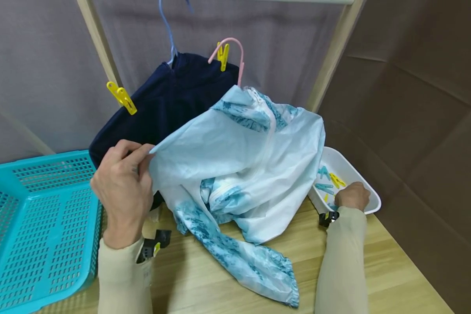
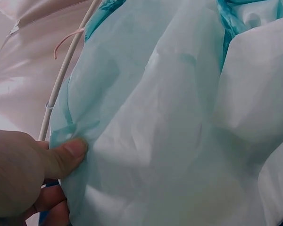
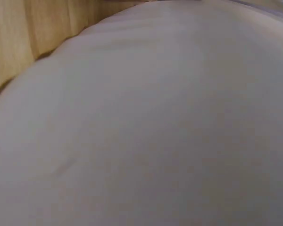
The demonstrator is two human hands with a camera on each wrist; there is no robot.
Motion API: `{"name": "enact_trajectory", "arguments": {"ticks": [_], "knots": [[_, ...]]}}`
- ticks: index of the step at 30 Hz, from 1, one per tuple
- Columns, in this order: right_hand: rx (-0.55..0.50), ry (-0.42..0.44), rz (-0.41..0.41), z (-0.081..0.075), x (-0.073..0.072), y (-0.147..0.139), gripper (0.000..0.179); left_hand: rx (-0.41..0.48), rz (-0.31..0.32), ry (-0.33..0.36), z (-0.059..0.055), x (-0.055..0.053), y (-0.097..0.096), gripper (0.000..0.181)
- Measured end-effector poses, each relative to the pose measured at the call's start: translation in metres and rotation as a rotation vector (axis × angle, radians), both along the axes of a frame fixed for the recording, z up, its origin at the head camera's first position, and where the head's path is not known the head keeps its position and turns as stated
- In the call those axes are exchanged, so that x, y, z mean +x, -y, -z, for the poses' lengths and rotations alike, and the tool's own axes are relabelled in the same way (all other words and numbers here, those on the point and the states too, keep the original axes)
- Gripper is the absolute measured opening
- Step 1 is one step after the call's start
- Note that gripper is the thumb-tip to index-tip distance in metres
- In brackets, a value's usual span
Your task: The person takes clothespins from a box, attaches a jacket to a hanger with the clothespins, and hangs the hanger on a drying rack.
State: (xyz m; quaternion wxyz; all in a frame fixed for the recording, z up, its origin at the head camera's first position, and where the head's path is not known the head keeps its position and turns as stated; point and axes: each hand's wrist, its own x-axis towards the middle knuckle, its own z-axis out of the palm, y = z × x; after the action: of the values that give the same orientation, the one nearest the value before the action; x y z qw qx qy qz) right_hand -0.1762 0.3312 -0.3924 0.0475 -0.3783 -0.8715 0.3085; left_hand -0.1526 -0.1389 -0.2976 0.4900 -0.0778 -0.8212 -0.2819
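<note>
A pale blue zip jacket with darker blue patterned parts hangs in front of me, one sleeve trailing on the table. A pink hanger hook rises from its collar. My left hand pinches the jacket's left shoulder edge; the left wrist view shows the thumb pressing the thin cloth. My right hand reaches into a white bin, its fingers hidden. Inside lie yellow clothespins and blue clothespins. A plain white surface fills most of the right wrist view.
Behind the jacket, a navy garment hangs on a blue hanger, with yellow clothespins at both shoulders. A turquoise basket stands at the left. Wooden posts rise at the back of the wooden table.
</note>
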Motion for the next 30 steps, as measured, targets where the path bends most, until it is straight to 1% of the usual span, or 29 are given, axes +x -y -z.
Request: {"name": "enact_trajectory", "arguments": {"ticks": [4, 6, 10, 13, 15, 17, 19, 22, 24, 25, 27, 29, 30], "knots": [[0.051, 0.005, -0.005, 0.0, -0.002, 0.0, 0.058, 0.008, 0.003, 0.002, 0.001, -0.002, 0.0, 0.02], [0.094, 0.016, -0.019, 0.0, -0.002, -0.001, 0.055, 0.005, 0.005, 0.002, 0.001, -0.003, 0.001, 0.021], [0.13, 0.039, -0.06, -0.003, -0.003, -0.003, 0.047, 0.0, 0.018, 0.001, 0.0, -0.005, 0.002, 0.022], [0.098, 0.027, -0.099, -0.007, -0.006, -0.005, 0.042, -0.015, 0.023, 0.01, 0.0, -0.006, 0.003, 0.023], [0.075, -0.021, -0.106, -0.011, -0.009, -0.005, 0.043, -0.016, 0.026, 0.013, -0.001, -0.007, 0.005, 0.023], [0.031, -0.117, -0.076, -0.014, -0.013, -0.004, 0.045, -0.01, 0.029, 0.015, -0.001, -0.008, 0.005, 0.021], [-0.017, -0.238, -0.012, -0.018, -0.019, -0.002, 0.045, -0.012, 0.032, 0.016, -0.002, -0.01, 0.005, 0.02], [-0.106, -0.467, 0.094, -0.029, -0.023, 0.002, 0.046, 0.012, 0.049, 0.011, -0.001, -0.012, 0.005, 0.016], [-0.154, -0.617, 0.138, -0.037, -0.025, 0.005, 0.043, 0.017, 0.058, 0.011, -0.002, -0.014, 0.006, 0.014], [-0.166, -0.684, 0.144, -0.041, -0.025, 0.007, 0.041, 0.025, 0.064, 0.011, -0.002, -0.015, 0.005, 0.013], [-0.154, -0.804, 0.114, -0.05, -0.024, 0.011, 0.036, 0.033, 0.067, 0.015, -0.001, -0.016, 0.005, 0.012], [-0.107, -0.895, 0.055, -0.061, -0.021, 0.018, 0.034, 0.032, 0.066, 0.025, -0.001, -0.017, 0.005, 0.013], [-0.091, -0.917, 0.015, -0.067, -0.018, 0.023, 0.033, 0.032, 0.066, 0.028, 0.0, -0.017, 0.005, 0.013]]}}
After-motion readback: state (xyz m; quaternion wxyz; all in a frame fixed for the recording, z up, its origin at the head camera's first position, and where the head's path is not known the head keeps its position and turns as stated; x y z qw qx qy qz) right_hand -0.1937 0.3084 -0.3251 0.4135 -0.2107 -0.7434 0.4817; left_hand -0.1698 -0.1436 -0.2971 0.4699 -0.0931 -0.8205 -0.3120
